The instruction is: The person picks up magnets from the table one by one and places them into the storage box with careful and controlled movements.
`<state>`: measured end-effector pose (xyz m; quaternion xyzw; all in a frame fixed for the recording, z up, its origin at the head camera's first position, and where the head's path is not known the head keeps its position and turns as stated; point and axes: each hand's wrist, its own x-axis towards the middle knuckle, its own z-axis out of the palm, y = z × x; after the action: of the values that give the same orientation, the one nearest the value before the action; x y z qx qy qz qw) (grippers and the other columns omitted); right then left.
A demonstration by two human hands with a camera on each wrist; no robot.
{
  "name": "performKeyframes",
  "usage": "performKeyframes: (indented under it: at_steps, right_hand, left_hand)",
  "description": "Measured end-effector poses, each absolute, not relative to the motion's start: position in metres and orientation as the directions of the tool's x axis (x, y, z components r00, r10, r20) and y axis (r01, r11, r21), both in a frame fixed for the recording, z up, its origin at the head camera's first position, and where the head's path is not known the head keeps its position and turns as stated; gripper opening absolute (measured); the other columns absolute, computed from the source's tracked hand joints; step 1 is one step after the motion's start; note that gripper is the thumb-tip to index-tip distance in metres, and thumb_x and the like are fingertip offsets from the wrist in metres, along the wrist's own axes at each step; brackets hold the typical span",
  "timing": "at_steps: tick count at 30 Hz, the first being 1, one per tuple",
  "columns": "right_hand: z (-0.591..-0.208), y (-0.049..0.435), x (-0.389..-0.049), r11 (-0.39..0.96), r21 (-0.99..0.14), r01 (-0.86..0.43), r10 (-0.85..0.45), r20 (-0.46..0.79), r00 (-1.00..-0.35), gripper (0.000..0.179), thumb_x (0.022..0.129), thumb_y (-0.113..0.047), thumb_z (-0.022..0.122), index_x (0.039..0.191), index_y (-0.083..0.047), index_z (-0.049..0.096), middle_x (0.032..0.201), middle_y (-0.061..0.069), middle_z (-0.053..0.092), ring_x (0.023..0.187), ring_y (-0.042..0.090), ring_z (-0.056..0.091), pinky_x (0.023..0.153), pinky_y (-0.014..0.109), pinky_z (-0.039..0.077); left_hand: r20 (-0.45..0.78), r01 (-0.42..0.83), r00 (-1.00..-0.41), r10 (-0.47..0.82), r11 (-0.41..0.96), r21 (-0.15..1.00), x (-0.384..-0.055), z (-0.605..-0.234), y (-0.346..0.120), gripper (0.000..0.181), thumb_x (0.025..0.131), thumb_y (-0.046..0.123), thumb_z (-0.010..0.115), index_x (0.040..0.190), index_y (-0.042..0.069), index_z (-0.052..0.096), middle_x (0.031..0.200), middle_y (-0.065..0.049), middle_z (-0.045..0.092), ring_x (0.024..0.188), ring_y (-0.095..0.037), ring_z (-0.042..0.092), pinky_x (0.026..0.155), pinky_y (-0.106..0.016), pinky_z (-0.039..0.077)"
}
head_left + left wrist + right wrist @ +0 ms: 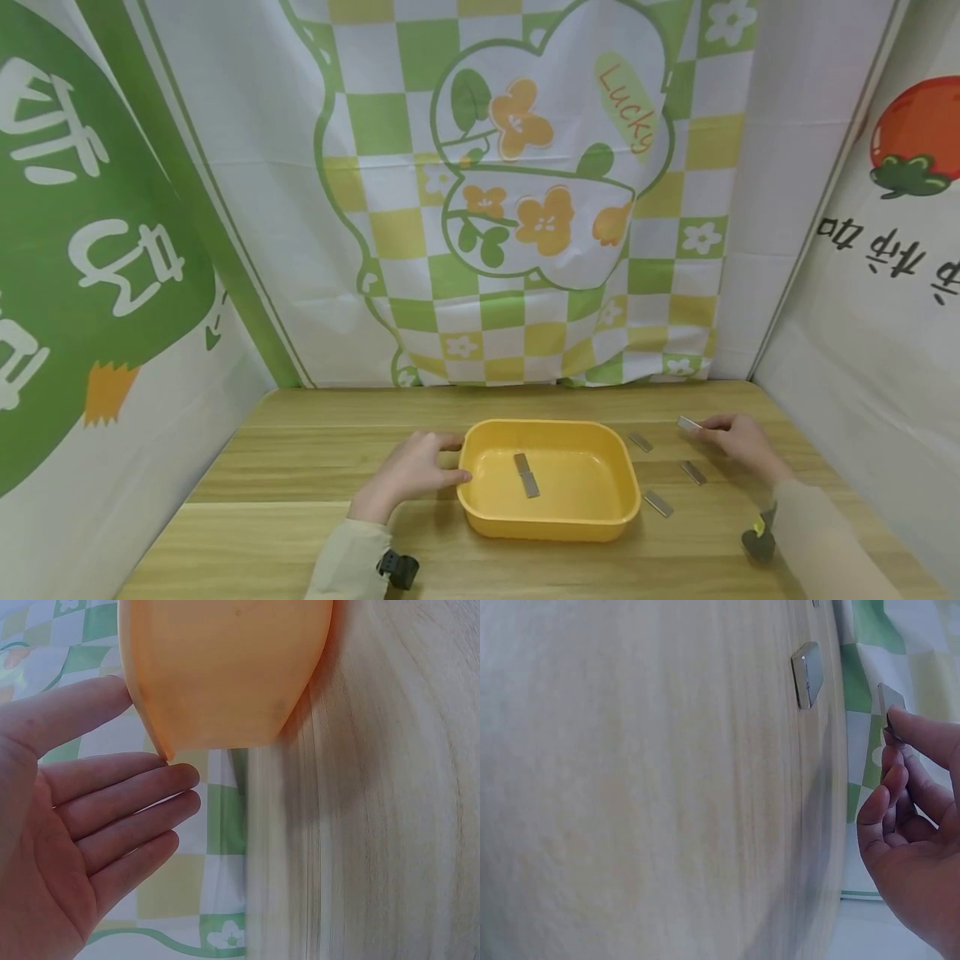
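The bar in my right grip is metal, smooth-faced with a dull sheen. The three bars toward the desk's right edge look the same metal, as do two more bars in the tray. The tray, which my left grip touches, is smooth plastic, glossy inside. The desk is wood-grained, smooth and mostly matt. Beyond its far edge hangs a cloth, matt and softly creased. My sleeves are matt fabric too.

Bars lie between tray and right grip.
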<state>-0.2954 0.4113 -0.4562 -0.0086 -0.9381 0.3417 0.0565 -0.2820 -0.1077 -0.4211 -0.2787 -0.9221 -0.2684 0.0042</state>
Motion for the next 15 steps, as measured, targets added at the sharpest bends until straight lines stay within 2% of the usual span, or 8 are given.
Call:
performKeyframes:
  at_steps: [11, 15]
  right_hand:
    - [-0.4518, 0.4094, -0.2911, 0.781, -0.620, -0.079, 0.030, 0.163, -0.986, 0.033, 0.088, -0.028, 0.065, 0.100, 0.002, 0.069, 0.098, 0.016, 0.070, 0.090, 0.023, 0.060, 0.075, 0.031, 0.046]
    - [-0.4510, 0.4085, -0.2901, 0.776, -0.624, -0.090, 0.021, 0.169, -0.985, 0.032, 0.089, -0.027, 0.065, 0.100, 0.003, 0.068, 0.098, 0.017, 0.069, 0.089, 0.022, 0.060, 0.074, 0.031, 0.046]
  left_hand:
    - [0.164, 0.523, -0.840, 0.517, 0.693, 0.496, -0.2815, -0.4208, -0.1077, 0.054, 0.080, 0.035, 0.074, 0.122, 0.004, 0.063, 0.121, -0.013, 0.065, 0.113, -0.032, 0.061, 0.094, -0.049, 0.049]
    - [0.169, 0.531, -0.835, 0.524, 0.688, 0.495, -0.2815, -0.4210, -0.1080, 0.054, 0.080, 0.035, 0.074, 0.122, 0.003, 0.062, 0.121, -0.014, 0.065, 0.112, -0.033, 0.061, 0.094, -0.049, 0.050]
